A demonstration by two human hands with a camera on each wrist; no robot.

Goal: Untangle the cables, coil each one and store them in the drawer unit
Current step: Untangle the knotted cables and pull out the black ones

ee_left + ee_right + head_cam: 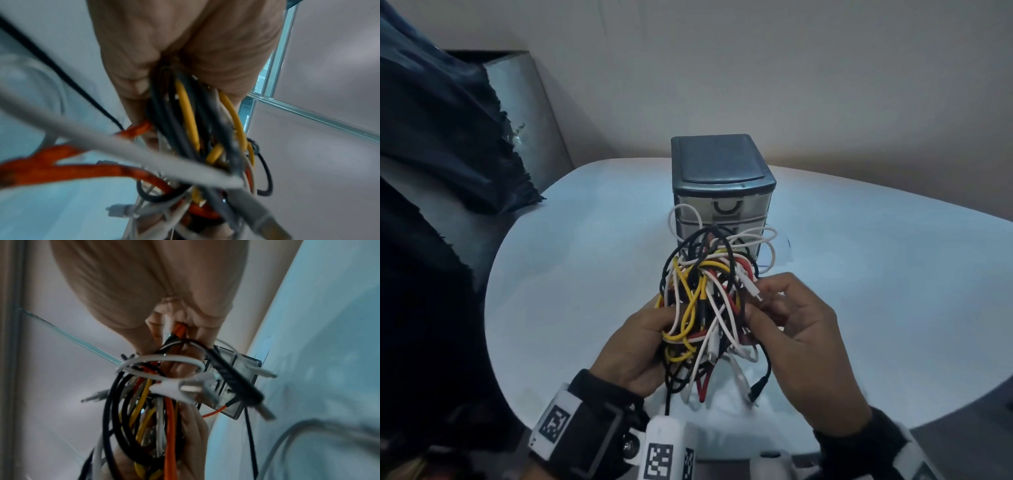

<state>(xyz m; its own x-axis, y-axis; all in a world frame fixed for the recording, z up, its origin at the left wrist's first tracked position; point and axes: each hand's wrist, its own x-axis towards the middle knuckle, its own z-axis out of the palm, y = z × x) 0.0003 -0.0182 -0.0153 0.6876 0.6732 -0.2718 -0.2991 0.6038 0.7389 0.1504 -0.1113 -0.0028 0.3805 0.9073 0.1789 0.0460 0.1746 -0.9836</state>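
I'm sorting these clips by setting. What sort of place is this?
Probably a home or small office room: a round white table against a plain wall, a small desktop drawer unit, dark fabric draped alongside.

White round-edged table (571,260), glossy, filling the middle of the head view; pale blue-white sheen across its top, also seen along the right side of the right wrist view (320,353). Dark navy cloth (438,144) with a frayed edge, draped at far left over a grey padded seat back (530,116). Plain beige wall (791,68) behind. Black wrist straps bearing 2 white square-patterned marker tags (555,419) at the lower edge, with a white cylindrical device (666,445) between them carrying a similar tag. Glass panel edge (283,53) with a greenish tint, set against grey surfaces, in the left wrist view.
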